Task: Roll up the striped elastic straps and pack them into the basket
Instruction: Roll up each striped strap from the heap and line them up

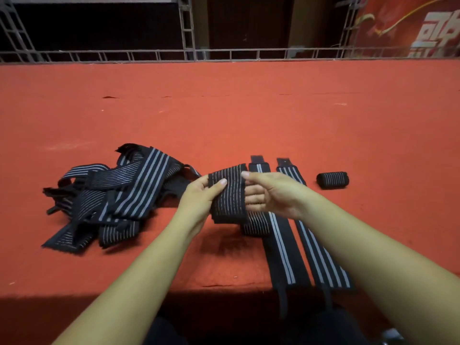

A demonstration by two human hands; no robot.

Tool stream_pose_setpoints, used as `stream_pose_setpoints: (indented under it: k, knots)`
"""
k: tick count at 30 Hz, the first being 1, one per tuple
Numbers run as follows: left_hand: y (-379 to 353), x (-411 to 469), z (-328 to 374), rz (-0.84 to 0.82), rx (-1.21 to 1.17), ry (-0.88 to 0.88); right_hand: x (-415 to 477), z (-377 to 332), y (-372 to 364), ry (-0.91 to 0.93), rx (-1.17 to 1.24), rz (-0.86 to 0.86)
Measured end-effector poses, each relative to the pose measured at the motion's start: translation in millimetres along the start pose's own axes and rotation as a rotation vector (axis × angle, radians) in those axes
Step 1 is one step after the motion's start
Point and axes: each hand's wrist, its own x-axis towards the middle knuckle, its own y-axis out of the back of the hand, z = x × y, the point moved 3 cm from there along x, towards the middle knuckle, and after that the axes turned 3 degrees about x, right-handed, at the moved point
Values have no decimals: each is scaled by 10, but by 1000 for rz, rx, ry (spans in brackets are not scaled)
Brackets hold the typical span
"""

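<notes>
At centre, the left hand (199,197) and right hand (273,195) both grip one striped strap (231,197) just above the red desk (249,108). A loose strap pile (119,195) lies at 9 o'clock and a rolled strap (332,180) at 3 o'clock.

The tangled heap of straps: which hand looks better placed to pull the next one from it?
Probably the left hand. The heap lies on its side, close by, while the right hand would have to cross over the strap that both hands hold. That strap has to be finished first.
</notes>
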Motion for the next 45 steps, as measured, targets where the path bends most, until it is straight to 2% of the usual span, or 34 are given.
stream_pose_setpoints:
  k: [3,7,11,16,21,24,26,28,30,33,35,37,41,45]
  knots:
    - [3,35,2,86,-13,15,-55,112,-99,8,-90,-93]
    - [59,59,-24,137,-54,44,-82,168,-114,59,-131,-52]
    - [116,49,-56,145,-69,90,-119,164,-82,67,-191,-34]
    - [183,15,-117,154,23,148,-155,121,-85,85,-197,6]
    - [141,2,-148,151,-65,161,-161,138,-174,64,-166,-85]
    - [146,-8,-126,155,-94,171,-142,84,-136,121,-275,14]
    - [228,-6,-114,248,-8,152,-135,20,-87,164,-358,81]
    - [330,9,-94,315,173,94,-144,-47,-59,181,-403,72]
    - [344,41,-82,225,249,-1,-174,-114,-77,168,-388,-18]
    - [181,-63,58,-114,272,-105,-256,-229,-125,163,-437,-133]
    - [100,-127,112,-304,403,-152,-295,-294,-133,166,-425,-170]
    - [54,-156,129,-365,465,-177,-308,-347,-119,172,-385,-174]
    - [-30,-209,126,-411,305,-226,-318,-368,-63,153,-374,-185]
    - [-87,-247,92,-506,190,-144,-330,-344,-33,125,-376,-199]
